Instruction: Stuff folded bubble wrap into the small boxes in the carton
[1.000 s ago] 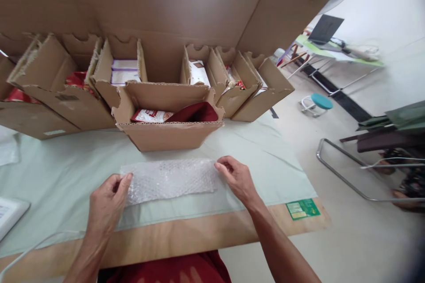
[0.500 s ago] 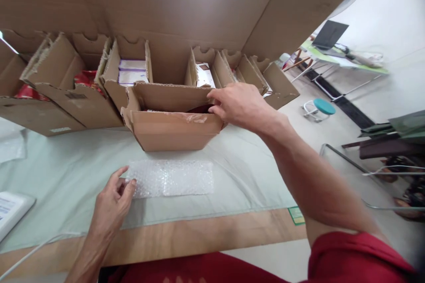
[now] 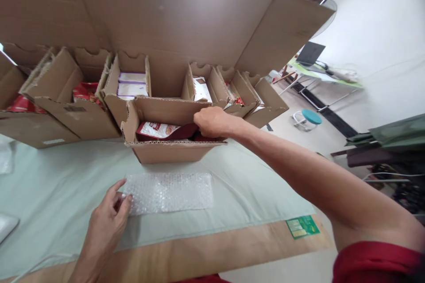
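My left hand (image 3: 108, 219) pinches the left end of a flat, clear bubble wrap pouch (image 3: 172, 192), which lies on the pale green cloth. Its thumb and forefinger sit at the pouch's edge. Reaching over a small open cardboard box (image 3: 169, 154), my right hand (image 3: 214, 121) is closed at the box's right end. A dark red packet (image 3: 159, 130) with a white printed panel lies in that box, and its right part bends up into my right fingers. The fingertips themselves are hidden.
Behind stands a row of cardboard bins, with red packets (image 3: 86, 92) in some and white boxes (image 3: 132, 84) in another. A tall cardboard panel (image 3: 186, 22) rises behind them. A green card (image 3: 303, 227) lies on the wooden table edge; a teal stool (image 3: 311, 116) stands to the right.
My right hand has gone from the box's right rim down into it and closed on the packet, whose printed face now shows. The left hand stays on the pouch. The view has tilted up.
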A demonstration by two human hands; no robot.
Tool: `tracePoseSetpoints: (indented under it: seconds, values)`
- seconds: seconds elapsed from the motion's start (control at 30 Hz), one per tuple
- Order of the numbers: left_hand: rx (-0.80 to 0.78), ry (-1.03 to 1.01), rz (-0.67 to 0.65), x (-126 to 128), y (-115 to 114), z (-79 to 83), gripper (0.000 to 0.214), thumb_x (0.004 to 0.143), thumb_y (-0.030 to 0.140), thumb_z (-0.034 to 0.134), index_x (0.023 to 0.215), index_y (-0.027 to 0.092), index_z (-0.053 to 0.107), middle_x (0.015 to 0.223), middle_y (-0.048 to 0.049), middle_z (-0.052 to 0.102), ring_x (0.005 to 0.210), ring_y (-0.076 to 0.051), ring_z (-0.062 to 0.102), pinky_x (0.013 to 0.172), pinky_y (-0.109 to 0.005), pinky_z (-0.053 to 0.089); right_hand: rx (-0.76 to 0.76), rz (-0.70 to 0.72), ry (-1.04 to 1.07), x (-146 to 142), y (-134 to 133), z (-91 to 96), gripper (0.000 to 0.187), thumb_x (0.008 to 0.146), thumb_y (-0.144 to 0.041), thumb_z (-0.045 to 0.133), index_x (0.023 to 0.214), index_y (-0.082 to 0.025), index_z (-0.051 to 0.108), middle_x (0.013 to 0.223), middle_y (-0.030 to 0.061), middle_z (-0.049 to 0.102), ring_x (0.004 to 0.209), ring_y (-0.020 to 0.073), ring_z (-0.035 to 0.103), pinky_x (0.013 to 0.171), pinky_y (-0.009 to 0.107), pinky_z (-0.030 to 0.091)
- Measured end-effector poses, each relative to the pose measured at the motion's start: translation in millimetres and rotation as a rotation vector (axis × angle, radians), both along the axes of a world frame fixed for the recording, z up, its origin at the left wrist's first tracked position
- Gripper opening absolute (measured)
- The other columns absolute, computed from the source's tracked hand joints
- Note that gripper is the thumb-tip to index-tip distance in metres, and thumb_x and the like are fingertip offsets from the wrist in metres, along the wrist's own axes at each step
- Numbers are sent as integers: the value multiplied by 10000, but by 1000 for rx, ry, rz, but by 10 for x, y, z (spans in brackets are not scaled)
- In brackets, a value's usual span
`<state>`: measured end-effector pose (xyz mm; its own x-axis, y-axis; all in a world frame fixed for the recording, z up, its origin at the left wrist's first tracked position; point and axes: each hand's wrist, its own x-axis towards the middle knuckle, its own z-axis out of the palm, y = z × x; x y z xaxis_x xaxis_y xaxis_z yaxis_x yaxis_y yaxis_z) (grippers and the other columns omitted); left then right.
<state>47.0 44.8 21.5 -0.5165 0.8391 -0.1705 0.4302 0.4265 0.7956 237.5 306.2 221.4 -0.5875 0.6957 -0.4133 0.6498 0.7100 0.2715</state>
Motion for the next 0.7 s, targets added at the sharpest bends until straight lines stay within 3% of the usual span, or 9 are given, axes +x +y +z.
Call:
tracePoseSetpoints:
  seconds: [0.07, 0.13, 0.23, 0.33, 0.43, 0.5, 0.57, 0.63, 0.7]
  values:
    - [-11, 33, 1, 33, 6, 19, 706, 835, 634, 516, 1371, 179, 571, 828, -31, 709, 711, -220, 686, 681, -350, 558, -1, -33, -25, -1, -27, 15, 368, 872, -211, 686, 1219, -102, 746, 1051, 218, 787, 973, 310, 750, 822, 380, 546]
    - [33, 142, 30, 91, 31, 102, 742, 846, 628, 513, 1410, 148, 546, 1063, -128, 721, 851, -275, 715, 730, -418, 592, -10, -44, -38, 9, -51, 50, 356, 886, -227, 678, 1213, -103, 747, 1049, 215, 786, 961, 298, 750, 805, 367, 542]
    - [271, 434, 95, 211, 144, 370, 733, 890, 563, 550, 1479, 130, 493, 1495, -242, 498, 1291, -405, 579, 978, -581, 551, 27, 30, -21, 29, -52, 115, 332, 901, -243, 656, 1180, -95, 758, 1029, 210, 785, 956, 288, 745, 802, 350, 528]
    - [551, 614, 65, 330, 388, 738, 741, 905, 382, 647, 1570, 198, 379, 1640, -194, 331, 1514, -390, 350, 1188, -616, 384, 110, 132, -5, 8, -23, 136, 318, 885, -260, 667, 1139, -101, 775, 994, 202, 788, 962, 299, 740, 805, 353, 519]
    - [681, 647, 6, 411, 694, 1026, 744, 901, 271, 668, 1575, 219, 356, 1664, -178, 300, 1536, -375, 321, 1234, -627, 313, 101, 226, 0, -67, 3, 74, 305, 867, -256, 689, 1121, -114, 784, 974, 191, 794, 956, 299, 745, 790, 349, 519]
    - [692, 615, -39, 438, 841, 1110, 503, 919, 229, 629, 1413, 222, 536, 1616, -161, 398, 1483, -356, 419, 1218, -612, 356, 62, 286, 24, -118, 18, 0, 283, 874, -238, 681, 1109, -124, 790, 969, 186, 799, 950, 292, 751, 777, 343, 522]
    - [686, 566, -59, 452, 899, 1110, 221, 922, 198, 595, 1133, 224, 654, 1561, -129, 483, 1394, -329, 528, 1183, -584, 423, 28, 312, 68, -142, 43, -72, 254, 895, -203, 646, 1084, -131, 800, 960, 182, 803, 940, 284, 758, 761, 334, 524]
    - [686, 522, -58, 458, 878, 1062, 85, 906, 184, 592, 956, 224, 647, 1538, -98, 515, 1334, -314, 584, 1163, -573, 455, 18, 282, 122, -131, 82, -120, 250, 916, -179, 609, 1059, -133, 810, 948, 183, 805, 931, 284, 763, 743, 328, 524]
    - [675, 505, -62, 462, 821, 1008, 60, 889, 182, 598, 909, 226, 633, 1556, -77, 502, 1325, -315, 594, 1149, -572, 474, 30, 209, 182, -92, 124, -142, 262, 943, -211, 589, 1042, -126, 816, 941, 189, 805, 925, 299, 766, 721, 332, 523]
